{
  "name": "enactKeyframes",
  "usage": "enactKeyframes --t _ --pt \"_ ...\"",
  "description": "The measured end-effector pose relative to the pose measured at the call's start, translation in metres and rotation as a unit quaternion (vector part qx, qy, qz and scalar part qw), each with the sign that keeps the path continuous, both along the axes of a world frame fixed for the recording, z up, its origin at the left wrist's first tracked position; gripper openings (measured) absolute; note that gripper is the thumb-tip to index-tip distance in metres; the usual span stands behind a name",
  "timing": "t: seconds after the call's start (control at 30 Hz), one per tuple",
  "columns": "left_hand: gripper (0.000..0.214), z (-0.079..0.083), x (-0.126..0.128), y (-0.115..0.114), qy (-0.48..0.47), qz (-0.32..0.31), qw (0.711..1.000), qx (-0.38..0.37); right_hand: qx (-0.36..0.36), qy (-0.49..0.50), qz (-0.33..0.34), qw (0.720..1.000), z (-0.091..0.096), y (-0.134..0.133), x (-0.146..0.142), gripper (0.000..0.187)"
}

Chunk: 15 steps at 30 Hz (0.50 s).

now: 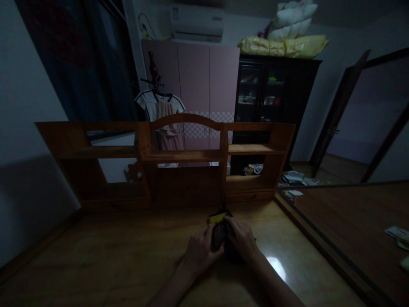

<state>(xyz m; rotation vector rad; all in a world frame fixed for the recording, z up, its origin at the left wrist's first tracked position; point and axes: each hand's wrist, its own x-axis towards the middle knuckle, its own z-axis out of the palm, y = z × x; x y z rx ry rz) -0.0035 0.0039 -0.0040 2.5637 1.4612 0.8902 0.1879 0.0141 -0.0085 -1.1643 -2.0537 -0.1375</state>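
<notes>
Both of my hands meet around a small dark object (219, 235) on the wooden desktop (134, 256). A yellow piece (217, 218) shows at its far top edge. The dim light hides what kind of thing it is. My left hand (200, 253) grips its left side, with the thumb along the face nearer me. Over the top and right side, my right hand (243, 238) is closed with bent fingers. More dark material lies beneath the right hand, mostly covered by it.
A wooden shelf unit (185, 156) stands along the desk's far edge. The wall (25, 170) rises at the left. To the right, beyond a raised edge, papers (398, 233) lie on a brown surface (345, 221). Behind are a pink wardrobe (193, 81) and a dark cabinet (297, 89).
</notes>
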Motion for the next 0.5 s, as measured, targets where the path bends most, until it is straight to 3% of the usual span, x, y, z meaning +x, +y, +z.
enactKeyframes --t 0.17,0.37,0.5 --pt "0.039 0.013 0.003 -0.005 -0.11 0.008 0.985 -0.134 0.007 0.062 -0.002 0.998 -0.005 0.001 -0.006 0.047" --pt "0.039 0.017 0.002 -0.006 -0.125 0.03 0.976 -0.176 -0.023 0.114 0.037 0.993 -0.01 0.004 -0.015 0.052" --pt "0.045 0.011 -0.001 -0.004 -0.118 0.093 0.969 -0.196 -0.044 0.15 0.023 0.987 -0.005 0.0 -0.028 0.058"
